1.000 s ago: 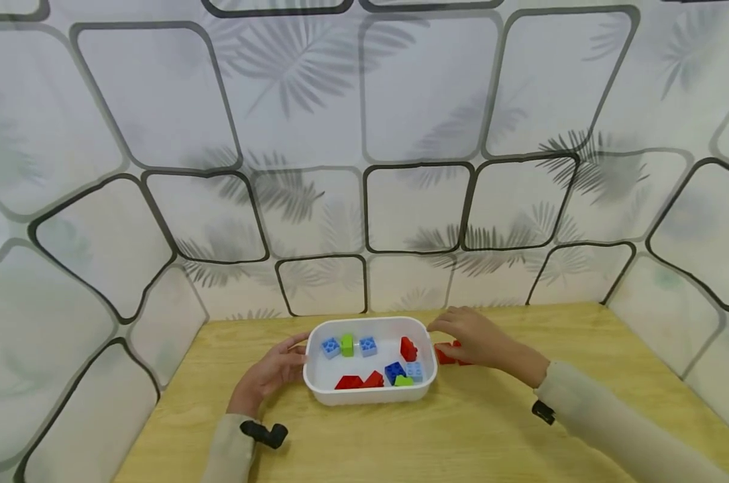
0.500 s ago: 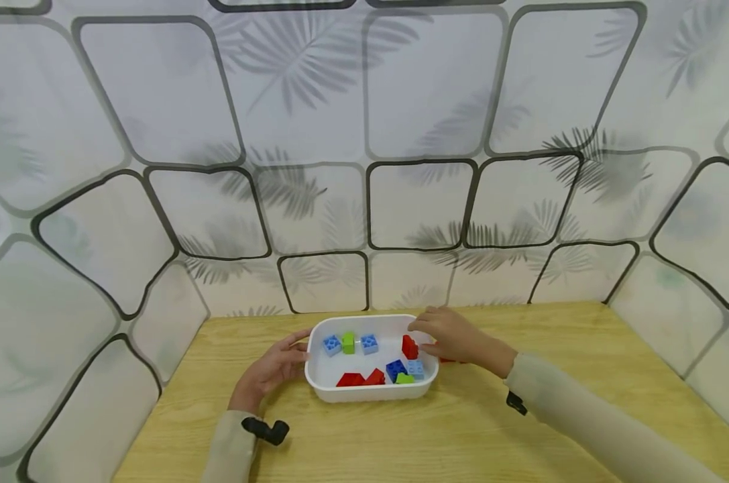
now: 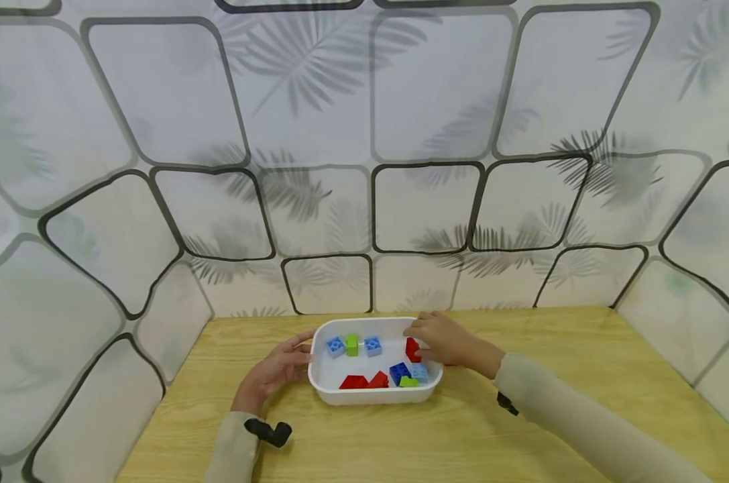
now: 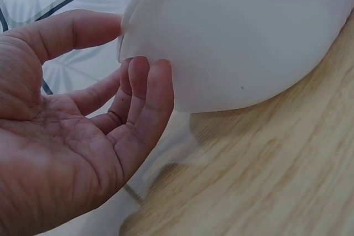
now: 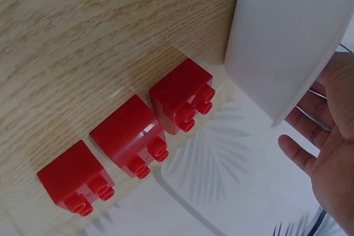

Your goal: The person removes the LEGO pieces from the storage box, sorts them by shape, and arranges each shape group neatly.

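Note:
In the head view a white plastic box [image 3: 376,397] stands on the table with toy building bricks inside. My left hand [image 3: 282,369] holds its left end; in the left wrist view the thumb lies at the rim and bent fingertips [image 4: 160,75] touch the outer wall. My right hand [image 3: 442,339] reaches over the right end, its fingers about a red brick [image 3: 412,349] inside. Whether they pinch it is hidden. The right wrist view shows the right hand [image 5: 337,131] partly behind the box wall.
Outside the box's right end, three red bricks [image 5: 128,132] stand in a row on the wooden table [image 3: 364,443]. In the box lie light blue bricks [image 3: 373,346], a dark blue brick [image 3: 399,373], green bricks [image 3: 351,345] and more red bricks [image 3: 355,382]. A patterned curtain [image 3: 424,208] hangs behind.
My right hand has moved left, from above the red bricks outside the box to over its right rim and onto the red brick inside. The left hand keeps its hold.

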`<state>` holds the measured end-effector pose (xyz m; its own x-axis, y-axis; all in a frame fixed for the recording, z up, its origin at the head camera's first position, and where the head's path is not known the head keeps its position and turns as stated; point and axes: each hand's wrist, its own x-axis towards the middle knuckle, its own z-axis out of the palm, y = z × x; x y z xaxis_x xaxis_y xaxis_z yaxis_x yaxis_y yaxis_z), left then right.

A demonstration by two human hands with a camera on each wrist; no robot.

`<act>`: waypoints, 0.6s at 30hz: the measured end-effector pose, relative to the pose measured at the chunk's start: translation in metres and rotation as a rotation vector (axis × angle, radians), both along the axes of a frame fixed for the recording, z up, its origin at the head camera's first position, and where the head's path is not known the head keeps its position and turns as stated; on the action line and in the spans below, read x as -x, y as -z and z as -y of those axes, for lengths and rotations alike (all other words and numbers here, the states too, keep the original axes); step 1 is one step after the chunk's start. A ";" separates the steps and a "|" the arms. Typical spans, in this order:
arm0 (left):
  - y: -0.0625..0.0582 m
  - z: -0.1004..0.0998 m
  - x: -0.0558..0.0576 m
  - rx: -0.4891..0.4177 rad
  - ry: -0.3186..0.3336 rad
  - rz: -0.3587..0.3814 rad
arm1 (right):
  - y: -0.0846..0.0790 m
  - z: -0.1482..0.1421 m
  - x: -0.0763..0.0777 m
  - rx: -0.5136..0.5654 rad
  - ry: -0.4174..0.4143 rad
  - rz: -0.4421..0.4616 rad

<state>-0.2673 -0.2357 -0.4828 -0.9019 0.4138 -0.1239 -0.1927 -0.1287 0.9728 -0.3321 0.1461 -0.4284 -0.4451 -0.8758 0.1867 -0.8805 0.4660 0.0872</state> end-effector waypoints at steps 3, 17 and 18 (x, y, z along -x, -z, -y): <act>0.000 0.000 -0.001 0.000 -0.002 -0.001 | 0.003 0.001 0.001 -0.005 -0.010 -0.031; 0.001 0.000 0.001 0.028 -0.006 -0.001 | 0.006 0.015 -0.001 0.011 -0.016 0.002; 0.001 0.000 0.001 0.027 -0.006 -0.001 | 0.006 0.016 -0.002 0.013 -0.019 -0.001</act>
<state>-0.2680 -0.2356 -0.4835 -0.9045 0.4049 -0.1339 -0.1906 -0.1031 0.9762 -0.3299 0.1299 -0.4346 -0.4279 -0.8818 0.1985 -0.8892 0.4501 0.0826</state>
